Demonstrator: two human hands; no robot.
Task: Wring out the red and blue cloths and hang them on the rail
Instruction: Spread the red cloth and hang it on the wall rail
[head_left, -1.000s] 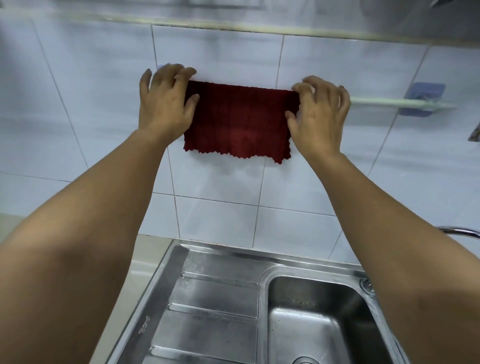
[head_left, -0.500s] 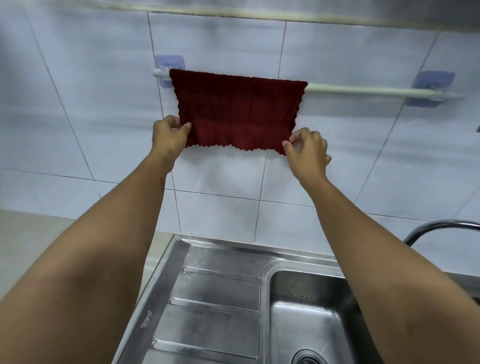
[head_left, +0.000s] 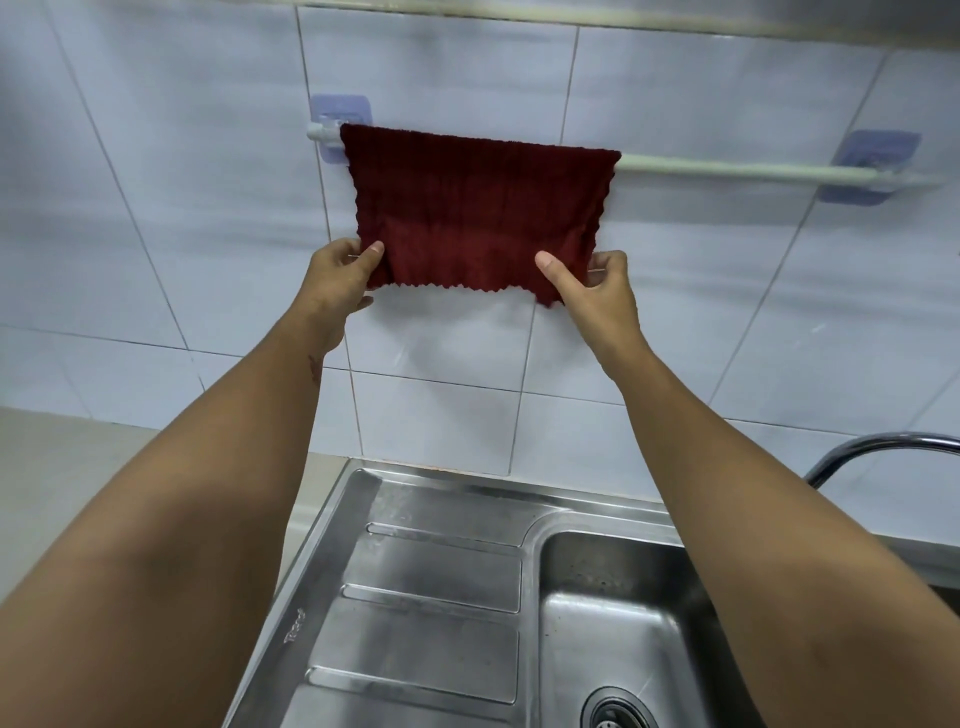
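The steel sink (head_left: 441, 587) fills the lower frame from six to four o'clock, with the tap (head_left: 883, 447) arching in at three o'clock, and above them the tiled wall carries the rail (head_left: 727, 169), which runs almost level from ten o'clock toward two o'clock between two stick-on mounts. The red cloth (head_left: 478, 208) is draped over the rail's ten o'clock end at about twelve o'clock in the view, its long axis lying along the rail and its scalloped free edge pointing down toward six o'clock. A second ago both hands sat at the top fold on the rail; half a second ago they had dropped to the lower corners, and they are there still, drawing the hem flat. The left hand (head_left: 337, 280) pinches the corner at nine o'clock of the cloth, thumb in front; the right hand (head_left: 592, 286) pinches the corner at four o'clock, thumb pressed on the face. That shift suggests hanging the red one is all but finished. The blue cloth is not in view, so its half of the job appears outstanding.
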